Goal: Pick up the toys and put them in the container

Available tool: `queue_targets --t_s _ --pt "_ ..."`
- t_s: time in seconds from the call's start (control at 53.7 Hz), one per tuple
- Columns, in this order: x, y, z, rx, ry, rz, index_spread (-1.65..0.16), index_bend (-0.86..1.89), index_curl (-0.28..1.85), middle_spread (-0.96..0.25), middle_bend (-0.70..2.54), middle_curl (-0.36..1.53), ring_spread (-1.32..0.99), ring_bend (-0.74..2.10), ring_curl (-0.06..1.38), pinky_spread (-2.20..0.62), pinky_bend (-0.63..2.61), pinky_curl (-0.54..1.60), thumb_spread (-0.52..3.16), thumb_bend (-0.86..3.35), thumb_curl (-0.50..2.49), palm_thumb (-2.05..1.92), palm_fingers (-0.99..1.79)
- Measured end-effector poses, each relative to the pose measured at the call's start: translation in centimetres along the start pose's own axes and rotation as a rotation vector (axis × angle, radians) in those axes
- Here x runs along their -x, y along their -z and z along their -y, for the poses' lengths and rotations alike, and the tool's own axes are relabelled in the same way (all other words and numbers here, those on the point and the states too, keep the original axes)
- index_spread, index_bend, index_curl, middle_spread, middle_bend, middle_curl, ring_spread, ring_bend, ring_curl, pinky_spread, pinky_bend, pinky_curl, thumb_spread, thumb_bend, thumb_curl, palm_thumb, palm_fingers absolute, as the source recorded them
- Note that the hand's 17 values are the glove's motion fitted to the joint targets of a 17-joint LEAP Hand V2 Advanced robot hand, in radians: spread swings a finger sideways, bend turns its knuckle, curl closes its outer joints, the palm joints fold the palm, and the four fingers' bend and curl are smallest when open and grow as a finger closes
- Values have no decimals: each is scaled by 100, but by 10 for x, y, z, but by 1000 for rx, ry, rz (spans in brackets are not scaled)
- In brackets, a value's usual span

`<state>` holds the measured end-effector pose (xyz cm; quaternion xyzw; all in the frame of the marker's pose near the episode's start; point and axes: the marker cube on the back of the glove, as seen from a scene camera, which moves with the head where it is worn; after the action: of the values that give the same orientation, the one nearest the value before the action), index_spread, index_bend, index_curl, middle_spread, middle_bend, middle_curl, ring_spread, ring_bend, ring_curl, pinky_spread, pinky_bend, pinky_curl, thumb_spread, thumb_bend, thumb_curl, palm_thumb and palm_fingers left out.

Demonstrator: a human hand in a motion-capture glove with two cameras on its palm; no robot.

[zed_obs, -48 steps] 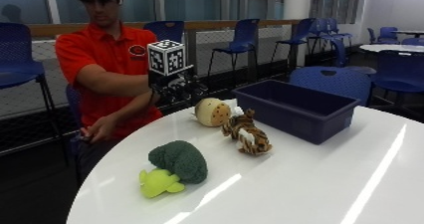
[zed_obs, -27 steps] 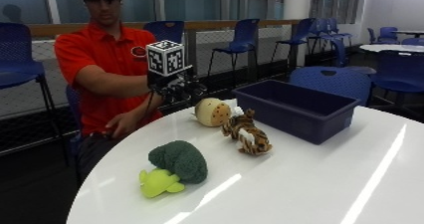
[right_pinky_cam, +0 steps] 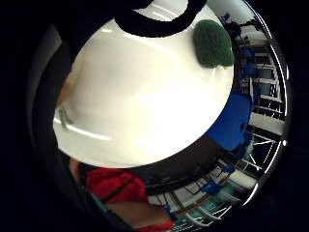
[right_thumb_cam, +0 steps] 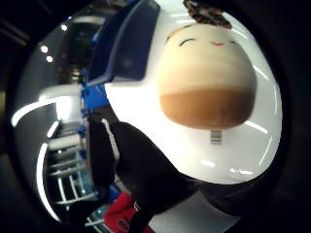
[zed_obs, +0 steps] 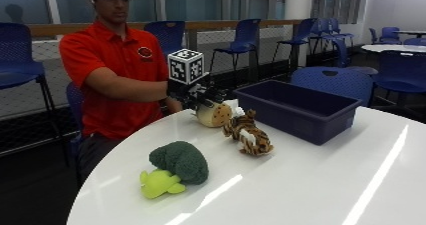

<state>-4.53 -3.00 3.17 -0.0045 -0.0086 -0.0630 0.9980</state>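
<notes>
A round cream and brown plush lies near the table's far edge and fills much of the thumb side palm view. My gloved right hand hovers just above and behind it. The fingers are spread and hold nothing. A striped tiger plush lies beside the round one, toward the front. A green and yellow plush sits at the table's left front, and shows on the white top in the little finger side view. The dark blue bin stands to the right of the toys.
The round white table carries everything, and its edge runs close behind the round plush. Blue chairs stand behind the bin and along the windows. The person sits at the table's far left side.
My gloved hand has moved a little right and down, closer over the round plush. The toys and the bin have not moved.
</notes>
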Motion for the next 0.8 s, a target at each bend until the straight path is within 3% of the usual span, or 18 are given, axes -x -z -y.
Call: queue_targets --t_s 0.558,0.8 --pt "45 -26 43 -14 -81 -69 -27 11 18 -6 14 23 -1 18 18 8 88 37 96 -10 7 -15 -17" --pt "38 -47 54 125 -102 -104 -28 9 16 -5 13 22 0 19 20 8 117 43 100 -6 12 -8 -14"
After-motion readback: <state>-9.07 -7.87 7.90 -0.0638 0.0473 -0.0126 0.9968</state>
